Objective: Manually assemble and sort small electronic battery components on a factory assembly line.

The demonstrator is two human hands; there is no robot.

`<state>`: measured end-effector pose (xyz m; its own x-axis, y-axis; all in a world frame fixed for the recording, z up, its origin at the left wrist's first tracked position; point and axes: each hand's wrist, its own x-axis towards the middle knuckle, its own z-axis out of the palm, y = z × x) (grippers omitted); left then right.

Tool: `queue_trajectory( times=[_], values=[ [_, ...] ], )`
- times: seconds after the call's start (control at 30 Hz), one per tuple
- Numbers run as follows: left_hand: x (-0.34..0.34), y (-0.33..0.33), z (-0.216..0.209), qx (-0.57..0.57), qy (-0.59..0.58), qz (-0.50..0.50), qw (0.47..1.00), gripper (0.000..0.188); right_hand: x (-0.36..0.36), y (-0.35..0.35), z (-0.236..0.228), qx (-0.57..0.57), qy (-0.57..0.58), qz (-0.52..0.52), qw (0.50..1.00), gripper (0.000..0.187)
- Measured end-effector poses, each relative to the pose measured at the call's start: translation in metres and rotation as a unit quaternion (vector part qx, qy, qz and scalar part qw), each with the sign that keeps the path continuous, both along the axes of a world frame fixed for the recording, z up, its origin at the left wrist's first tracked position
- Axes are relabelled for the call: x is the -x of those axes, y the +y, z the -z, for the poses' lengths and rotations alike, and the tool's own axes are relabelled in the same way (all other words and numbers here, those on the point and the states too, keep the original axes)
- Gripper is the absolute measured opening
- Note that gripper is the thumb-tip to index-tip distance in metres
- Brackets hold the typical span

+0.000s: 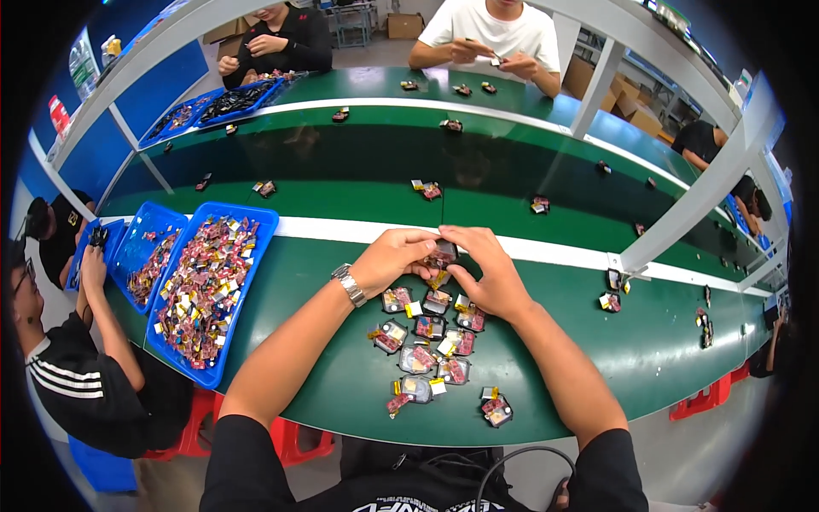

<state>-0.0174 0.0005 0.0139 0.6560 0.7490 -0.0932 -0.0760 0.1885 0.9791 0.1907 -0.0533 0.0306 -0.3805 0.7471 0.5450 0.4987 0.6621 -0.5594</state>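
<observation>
Forearms (299, 354) converge, left hand (391, 263) and right hand (493, 275) curled inward, together grasping a dark case (444, 253).

Small dark casing (442, 253), patches of red seen on it, held between left grip (394, 263) and right grip (483, 269), partly covered by both; exact tilt not discernible.

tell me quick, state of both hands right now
Left hand: closed, holding a small dark boxy plastic-looking casing with reddish parts.
Right hand: closed on the same casing, from its right side.
</observation>
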Motion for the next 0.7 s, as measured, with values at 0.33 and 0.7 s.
queue_trajectory(
  times=[0.33,0.7],
  values=[
    [-0.008,-0.006,-0.005,0.030,-0.042,-0.001,0.999,0.019,0.004,-0.001,0.008,-0.009,-0.002,0.033,0.999,0.017],
    [-0.005,-0.007,-0.001,0.041,-0.063,0.029,0.997,0.032,0.011,-0.001,0.015,-0.022,0.039,0.062,0.997,0.009]
  ],
)
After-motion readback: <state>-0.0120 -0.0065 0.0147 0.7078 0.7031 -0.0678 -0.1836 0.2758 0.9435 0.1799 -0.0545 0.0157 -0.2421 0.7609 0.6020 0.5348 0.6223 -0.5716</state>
